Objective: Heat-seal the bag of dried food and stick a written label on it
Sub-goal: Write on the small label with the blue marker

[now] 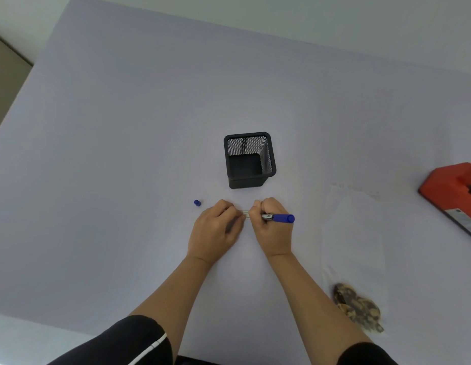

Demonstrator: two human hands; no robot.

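My right hand (pixel 268 225) grips a blue marker (pixel 280 217), its blue end pointing right and its tip hidden inside the fist. My left hand (pixel 216 230) presses down beside it, fingers curled over a small pale label (pixel 245 213) of which only a sliver shows between the hands. The marker's blue cap (pixel 197 203) lies loose on the table to the left. A clear plastic bag (pixel 352 233) lies flat at the right, with brown dried food (pixel 356 306) gathered at its near end. The orange heat sealer (pixel 450 191) sits at the right edge, partly cut off.
A black mesh pen holder (pixel 249 159) stands empty just behind my hands. Everything rests on a pale lilac table (pixel 124 154), whose near edge runs along the bottom left. My dark sleeves show at the bottom.
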